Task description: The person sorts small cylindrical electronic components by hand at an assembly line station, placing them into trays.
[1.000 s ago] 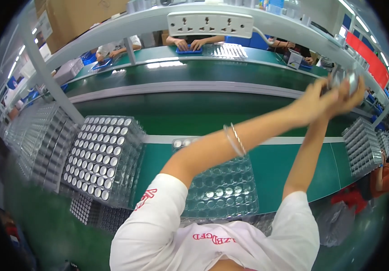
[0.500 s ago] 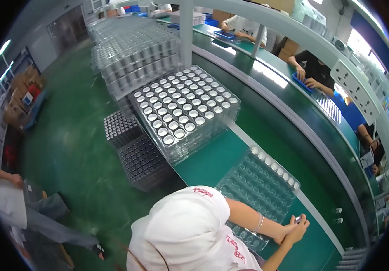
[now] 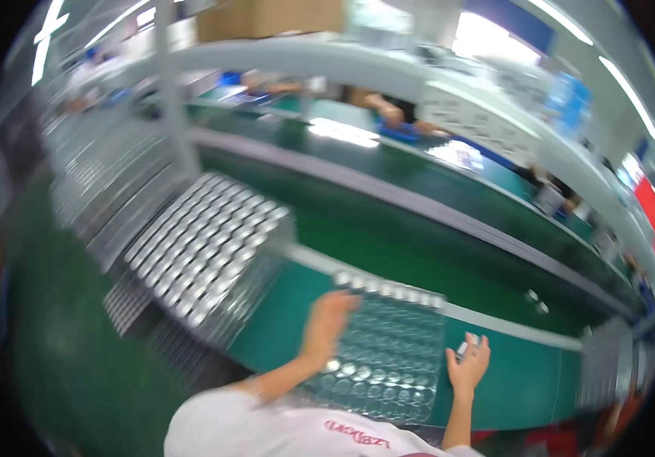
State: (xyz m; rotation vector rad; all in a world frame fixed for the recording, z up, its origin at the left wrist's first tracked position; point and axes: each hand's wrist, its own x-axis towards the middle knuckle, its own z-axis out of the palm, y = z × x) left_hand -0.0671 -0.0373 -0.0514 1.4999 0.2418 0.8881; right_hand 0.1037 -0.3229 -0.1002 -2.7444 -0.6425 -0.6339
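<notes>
A clear plastic tray (image 3: 388, 343) with round pockets lies on the green bench. A row of small silvery caps or cylinders (image 3: 388, 289) fills its far edge. My left hand (image 3: 329, 316) is over the tray's far left corner; motion smears its fingers, so I cannot tell if they hold anything. To the right of the tray, my right hand (image 3: 470, 367) is just above the green bench top. Its fingers are closed on a small silvery cylinder (image 3: 462, 349). Bright spots show in some nearer pockets, too blurred to tell parts from reflections.
A stack of filled clear trays (image 3: 209, 247) stands left of the work tray, with more stacks behind it. Past the bench runs a green conveyor (image 3: 419, 206), where two small cylinders (image 3: 537, 302) lie. Co-workers' hands (image 3: 388, 110) show across it. A power strip (image 3: 479, 122) hangs overhead.
The view has swung right. My hands, close together at the tray's right side before, are now apart: the left has moved over the tray, and the right keeps the small cylinder.
</notes>
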